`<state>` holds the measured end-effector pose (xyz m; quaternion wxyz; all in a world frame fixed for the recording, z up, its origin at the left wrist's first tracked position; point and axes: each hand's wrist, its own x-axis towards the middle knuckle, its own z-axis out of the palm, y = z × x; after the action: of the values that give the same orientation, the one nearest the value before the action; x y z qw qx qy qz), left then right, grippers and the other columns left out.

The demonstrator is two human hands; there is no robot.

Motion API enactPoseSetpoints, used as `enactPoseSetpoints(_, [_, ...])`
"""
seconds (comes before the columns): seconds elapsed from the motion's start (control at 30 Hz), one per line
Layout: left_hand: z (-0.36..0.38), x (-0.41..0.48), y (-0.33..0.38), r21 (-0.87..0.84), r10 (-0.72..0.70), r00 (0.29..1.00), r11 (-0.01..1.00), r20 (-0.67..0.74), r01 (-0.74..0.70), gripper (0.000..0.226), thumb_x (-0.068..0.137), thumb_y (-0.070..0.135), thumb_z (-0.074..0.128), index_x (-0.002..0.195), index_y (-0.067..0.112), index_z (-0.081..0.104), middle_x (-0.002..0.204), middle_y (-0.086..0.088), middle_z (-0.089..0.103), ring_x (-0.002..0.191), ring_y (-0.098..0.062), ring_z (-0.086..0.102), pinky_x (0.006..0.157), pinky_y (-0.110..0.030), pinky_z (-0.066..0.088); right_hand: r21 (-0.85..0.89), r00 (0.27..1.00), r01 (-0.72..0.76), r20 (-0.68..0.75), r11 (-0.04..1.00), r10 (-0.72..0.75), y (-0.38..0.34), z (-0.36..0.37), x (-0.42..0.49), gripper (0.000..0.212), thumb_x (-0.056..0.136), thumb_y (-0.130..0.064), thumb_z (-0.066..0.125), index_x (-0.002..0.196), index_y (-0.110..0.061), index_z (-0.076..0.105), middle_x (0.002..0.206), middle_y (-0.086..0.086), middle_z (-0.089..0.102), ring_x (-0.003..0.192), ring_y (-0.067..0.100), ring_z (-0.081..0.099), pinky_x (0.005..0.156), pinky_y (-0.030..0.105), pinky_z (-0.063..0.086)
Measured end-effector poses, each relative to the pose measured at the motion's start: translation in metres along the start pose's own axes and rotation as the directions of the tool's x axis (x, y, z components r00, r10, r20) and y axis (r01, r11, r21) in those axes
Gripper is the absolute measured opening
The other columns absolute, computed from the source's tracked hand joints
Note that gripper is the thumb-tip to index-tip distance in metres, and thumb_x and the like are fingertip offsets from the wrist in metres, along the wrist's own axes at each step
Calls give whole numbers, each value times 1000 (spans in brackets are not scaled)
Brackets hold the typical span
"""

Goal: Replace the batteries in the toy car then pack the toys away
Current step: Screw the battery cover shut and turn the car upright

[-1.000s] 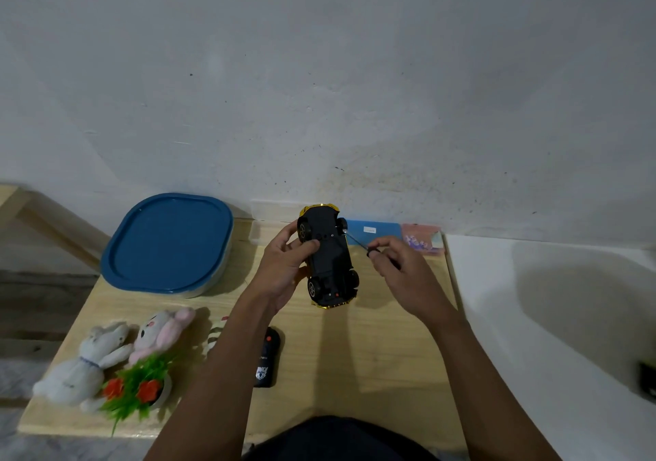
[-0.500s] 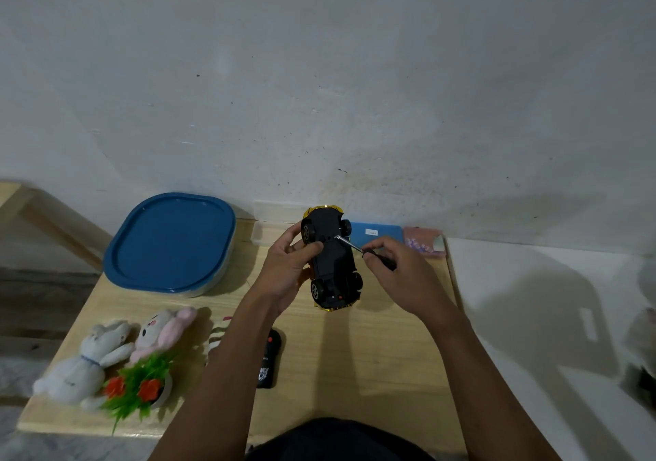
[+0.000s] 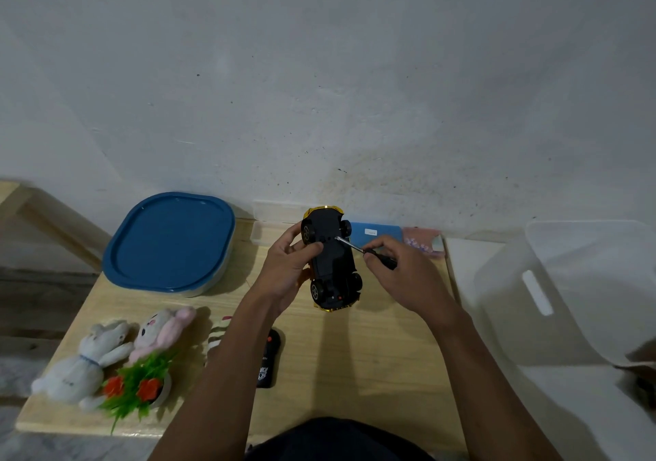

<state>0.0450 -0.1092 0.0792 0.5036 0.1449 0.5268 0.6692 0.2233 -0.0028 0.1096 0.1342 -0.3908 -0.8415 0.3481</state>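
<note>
The toy car is turned belly-up, showing a matte black plastic underside with shiny gold trim at both ends and four black wheels with pale spoked hubs. It is lifted clear of the pale wood-grain table and sits between the two hands, its long axis running away from the person.

The left hand grips the car from its left side, fingers curled under the body and thumb pressed on the underside near the far wheels. The right hand, just right of the car, pinches a small screwdriver by its black handle. The thin bright metal shaft slants up and left, and its tip touches the underside near the far right wheel.

Left of the left hand lies a rounded-rectangle container with a smooth glossy blue lid. Nearer the person, left of the left forearm, lie a fuzzy white plush animal, a pink-and-white plush bunny and a plastic plant with spiky green leaves and red flowers. A slim black remote control lies partly under the left forearm. Beyond the right hand are a flat blue box and a pinkish packet. To the right of the right arm stands a translucent white plastic bin with a slot handle.
</note>
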Motion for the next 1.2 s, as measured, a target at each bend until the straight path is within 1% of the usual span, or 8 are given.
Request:
enactPoseSetpoints(0.1, [-1,0,-1,-3,-2,1000,1000,3,2,47,91,-1,61,134,17,52,105,-10,73,99,-26,67,82,-44,55,-20,1000,7,0,1000,-7,-1,-2,0,13,93,-40,58,103,-33,63,69,-16,59,59,2,54,55,22,39])
enactPoseSetpoints(0.23, [-1,0,-1,-10,-3,1000,1000,1,3,46,91,-1,61,133,17,53,106,-11,73,101,-27,66,88,-48,53,-60,1000,13,-1,998,-13,-3,-3,0,14,92,-41,57,104,-35,62,72,-13,62,62,5,58,54,24,42])
enactPoseSetpoints(0.43, [-1,-1,0,-18,-5,1000,1000,-2,5,45,91,0,61,132,17,54,105,-10,73,99,-26,67,78,-40,57,-67,1000,5,-13,998,-6,-5,-4,-1,14,91,-41,59,103,-37,63,73,-16,61,63,2,58,54,20,41])
enactPoseSetpoints(0.57, [0,-1,0,-6,-2,1000,1000,7,2,46,90,-1,61,133,17,53,105,-10,74,98,-26,67,83,-45,55,-86,1000,-7,-8,996,6,-7,-6,-2,14,90,-41,60,103,-37,64,73,-16,62,66,2,60,57,25,47])
enactPoseSetpoints(0.77, [0,-2,1,32,15,1000,999,8,-15,48,90,-3,60,134,17,53,105,-10,74,91,-20,71,68,-34,57,-197,999,-30,10,980,32,-19,-16,1,16,88,-44,60,101,-38,66,78,-22,63,72,-2,59,57,17,42])
enactPoseSetpoints(0.9, [0,-1,1,105,52,999,993,9,-53,47,88,-6,62,124,24,60,102,-6,76,93,-22,69,85,-44,51,-224,997,-58,34,973,68,-26,-22,7,21,83,-45,61,101,-38,70,83,-18,67,70,-1,60,57,19,41])
enactPoseSetpoints(1.03, [-1,-2,2,200,80,997,977,11,-80,50,86,-5,65,118,34,63,107,-10,74,104,-29,67,92,-49,50,-287,994,-75,51,955,94,-34,-26,12,28,78,-48,60,101,-37,71,94,-13,70,74,5,63,69,27,54])
enactPoseSetpoints(1.2, [-3,-3,3,251,97,995,963,12,-97,51,86,-4,66,121,34,62,107,-8,74,103,-26,68,90,-49,51,-401,970,-58,193,914,146,-42,-32,13,33,81,-44,62,107,-30,48,98,-7,63,83,14,61,70,31,51])
